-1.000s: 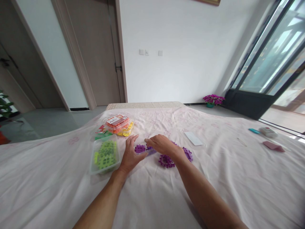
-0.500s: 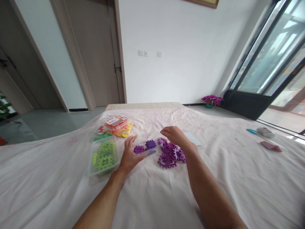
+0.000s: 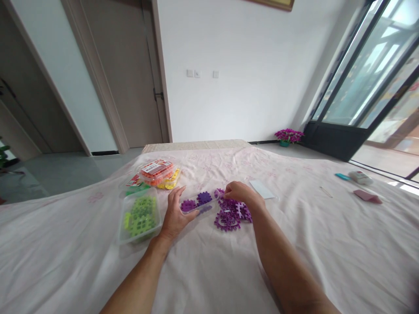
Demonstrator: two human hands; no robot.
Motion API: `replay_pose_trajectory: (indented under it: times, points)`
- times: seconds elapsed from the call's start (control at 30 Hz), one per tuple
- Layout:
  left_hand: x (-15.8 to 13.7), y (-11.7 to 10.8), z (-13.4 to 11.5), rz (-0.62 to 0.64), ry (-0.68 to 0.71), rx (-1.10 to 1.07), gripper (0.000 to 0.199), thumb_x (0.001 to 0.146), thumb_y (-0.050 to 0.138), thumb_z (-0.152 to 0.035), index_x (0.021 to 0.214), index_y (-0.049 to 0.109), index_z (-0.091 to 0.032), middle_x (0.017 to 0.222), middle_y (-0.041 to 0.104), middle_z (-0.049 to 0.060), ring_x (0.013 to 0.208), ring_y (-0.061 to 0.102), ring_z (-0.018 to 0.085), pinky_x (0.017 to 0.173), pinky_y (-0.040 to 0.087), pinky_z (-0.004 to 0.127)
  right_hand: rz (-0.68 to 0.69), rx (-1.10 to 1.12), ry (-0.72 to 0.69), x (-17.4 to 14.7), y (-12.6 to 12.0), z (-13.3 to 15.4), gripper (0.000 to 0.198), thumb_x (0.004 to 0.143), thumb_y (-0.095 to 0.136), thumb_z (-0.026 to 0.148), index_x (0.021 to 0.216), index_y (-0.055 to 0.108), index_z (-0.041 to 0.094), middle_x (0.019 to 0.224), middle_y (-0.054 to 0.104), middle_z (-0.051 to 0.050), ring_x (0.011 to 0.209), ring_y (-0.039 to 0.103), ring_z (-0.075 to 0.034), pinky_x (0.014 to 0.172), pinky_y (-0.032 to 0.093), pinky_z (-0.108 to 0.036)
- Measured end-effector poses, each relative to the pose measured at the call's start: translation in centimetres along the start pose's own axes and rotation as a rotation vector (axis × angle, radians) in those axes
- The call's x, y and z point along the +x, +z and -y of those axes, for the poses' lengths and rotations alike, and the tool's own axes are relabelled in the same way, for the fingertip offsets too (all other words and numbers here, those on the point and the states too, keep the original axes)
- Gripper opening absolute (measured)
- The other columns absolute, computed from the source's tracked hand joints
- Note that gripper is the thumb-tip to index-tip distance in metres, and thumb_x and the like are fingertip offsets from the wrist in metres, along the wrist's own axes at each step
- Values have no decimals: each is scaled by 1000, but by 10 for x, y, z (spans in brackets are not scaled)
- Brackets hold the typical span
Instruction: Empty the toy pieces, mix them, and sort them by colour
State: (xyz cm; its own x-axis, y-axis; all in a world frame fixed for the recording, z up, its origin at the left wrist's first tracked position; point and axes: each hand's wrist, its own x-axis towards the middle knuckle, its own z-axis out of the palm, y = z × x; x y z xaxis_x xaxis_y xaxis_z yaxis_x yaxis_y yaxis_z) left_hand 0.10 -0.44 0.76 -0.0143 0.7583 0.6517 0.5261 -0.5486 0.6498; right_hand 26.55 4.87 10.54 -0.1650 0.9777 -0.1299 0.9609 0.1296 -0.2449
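My left hand [image 3: 175, 218] grips the left end of a clear plastic box [image 3: 204, 209], thumb on the near side and fingers at the far side. Inside the box lie a purple toothed building piece [image 3: 189, 205] and a darker violet gear-shaped piece [image 3: 204, 198]. My right hand [image 3: 241, 194] is over a pile of purple building pieces [image 3: 228, 220], just right of the box. Its fingers are curled down together against the pile's far side; whatever they pinch is hidden. The pile is loose on the cloth and partly covered by my right hand and forearm.
Left of my left hand stands a clear box [image 3: 122, 229] of green pieces. Behind it are stacked packs of orange pieces [image 3: 157, 171] and yellow pieces [image 3: 170, 179]. A white card [image 3: 262, 189] lies beyond my right hand. A pink item [image 3: 367, 196] is far right on the bedsheet [image 3: 209, 279].
My right hand has come down onto the purple pile, its fingers now curled downward. The left hand keeps its place at the box. The whole view has shifted slightly.
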Motion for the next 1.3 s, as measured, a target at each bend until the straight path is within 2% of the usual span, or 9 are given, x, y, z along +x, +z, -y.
replay_pose_trajectory:
  times: [0.13, 0.23, 0.33, 0.5, 0.63, 0.73, 1.03, 1.2, 1.3]
  points:
    - [0, 0, 1, 5, -5, -4, 83, 67, 81, -28, 139, 39, -25, 138, 42, 13, 130, 45, 29, 105, 44, 49, -44, 42, -14, 2, 1, -6, 19, 77, 59, 29, 84, 74, 19, 78, 70, -3, 70, 61, -15, 59, 36, -23]
    - [0, -1, 1, 12, -34, -15, 82, 66, 81, -28, 138, 41, -25, 138, 41, 13, 129, 46, 30, 104, 45, 49, 44, 70, -32, 5, 2, -8, 21, 73, 66, 34, 88, 75, 22, 80, 71, -2, 72, 61, -15, 61, 38, -22]
    - [0, -1, 0, 6, -39, -35, 82, 66, 81, -29, 138, 42, -26, 138, 41, 12, 129, 46, 30, 104, 45, 49, 121, 57, -55, 6, 5, -7, 18, 67, 70, 28, 83, 76, 22, 77, 70, 0, 72, 61, -14, 61, 38, -21]
    - [1, 0, 0, 7, -44, -46, 82, 65, 82, -29, 137, 44, -25, 137, 42, 12, 128, 46, 30, 103, 46, 49, 73, 79, -53, 5, 4, -9, 15, 70, 64, 24, 79, 74, 19, 70, 67, 1, 67, 58, -12, 58, 36, -21]
    - [0, 0, 1, 2, -51, -26, 82, 64, 82, -26, 137, 44, -26, 138, 42, 12, 127, 48, 30, 102, 46, 49, 188, 100, -79, 6, 4, -12, 16, 66, 70, 25, 81, 75, 20, 68, 66, 3, 66, 58, -12, 59, 36, -21]
    - [0, 0, 1, 5, -50, -7, 84, 64, 81, -26, 138, 43, -26, 138, 42, 13, 126, 48, 30, 103, 46, 50, 201, 112, -100, 6, 6, -12, 13, 65, 71, 24, 78, 73, 19, 66, 65, 3, 66, 57, -12, 58, 35, -21]
    - [0, -1, 1, 2, -33, -15, 84, 65, 81, -26, 139, 41, -25, 139, 42, 12, 128, 47, 29, 105, 45, 49, -6, 347, -90, 8, 5, -20, 12, 73, 63, 20, 83, 68, 15, 68, 67, 0, 59, 59, -11, 54, 38, -20]
    - [0, 0, 3, -2, -16, -22, 82, 66, 82, -31, 138, 42, -25, 140, 40, 12, 135, 40, 30, 109, 40, 49, -278, 588, 27, 12, 1, -21, 27, 78, 58, 16, 104, 65, 16, 70, 69, -2, 60, 64, -12, 56, 46, -20]
    - [0, 0, 3, 18, -51, -23, 82, 68, 81, -35, 139, 42, -26, 141, 38, 12, 136, 38, 30, 108, 41, 50, -346, 761, 2, 11, -3, -5, 24, 79, 56, 15, 100, 65, 15, 75, 70, -4, 65, 66, -13, 59, 49, -20]
